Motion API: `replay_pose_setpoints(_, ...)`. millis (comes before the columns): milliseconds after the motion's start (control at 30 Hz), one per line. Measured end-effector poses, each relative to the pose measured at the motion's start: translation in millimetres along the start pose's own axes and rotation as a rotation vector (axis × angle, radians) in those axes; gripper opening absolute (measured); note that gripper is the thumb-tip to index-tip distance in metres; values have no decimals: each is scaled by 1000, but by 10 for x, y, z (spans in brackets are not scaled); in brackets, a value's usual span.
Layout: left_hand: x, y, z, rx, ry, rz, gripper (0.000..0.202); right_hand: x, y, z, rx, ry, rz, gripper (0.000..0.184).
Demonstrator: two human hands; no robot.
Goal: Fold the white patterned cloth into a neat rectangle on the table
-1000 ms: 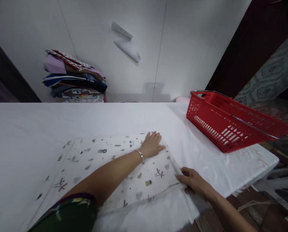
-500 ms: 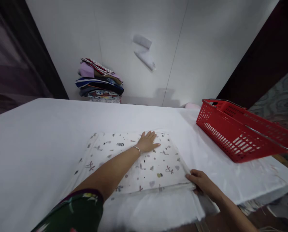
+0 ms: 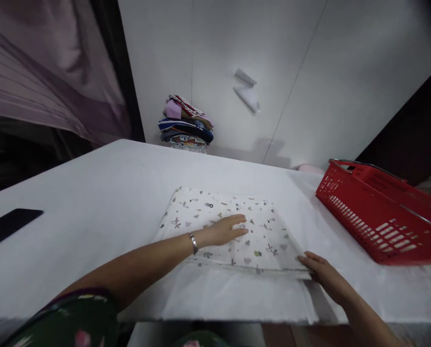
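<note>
A folded white cloth (image 3: pixel 251 253) with small plant and leaf prints lies on the white-covered table. My left hand (image 3: pixel 224 230), a metal bracelet at its wrist, rests flat over the middle of the cloth with its fingers stretched out. At the near right corner, my right hand (image 3: pixel 318 267) pinches the layered edge of the cloth between thumb and fingers. Part of the cloth is hidden under my left forearm.
A red plastic basket (image 3: pixel 378 217) stands on the table at the right. Folded fabrics (image 3: pixel 188 125) are stacked against the white wall at the back. A dark flat object (image 3: pixel 13 226) lies at the left edge. Pinkish fabric (image 3: pixel 56 72) hangs at the left.
My view has turned left, bringing the dark flat object into sight. My left hand has slid from the far edge of the cloth nearer to its middle. My right hand keeps the corner.
</note>
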State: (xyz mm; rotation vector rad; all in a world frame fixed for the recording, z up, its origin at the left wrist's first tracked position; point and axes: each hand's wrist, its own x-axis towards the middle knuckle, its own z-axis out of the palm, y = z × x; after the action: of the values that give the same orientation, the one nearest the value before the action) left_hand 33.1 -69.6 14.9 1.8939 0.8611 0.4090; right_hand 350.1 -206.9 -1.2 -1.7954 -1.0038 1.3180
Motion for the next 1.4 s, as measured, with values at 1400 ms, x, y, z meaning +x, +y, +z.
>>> replay_pose_setpoints(1400, -1299, -663, -855, -888, 619, -265, 24, 51, -1246, 3389, -618, -452, -940, 17)
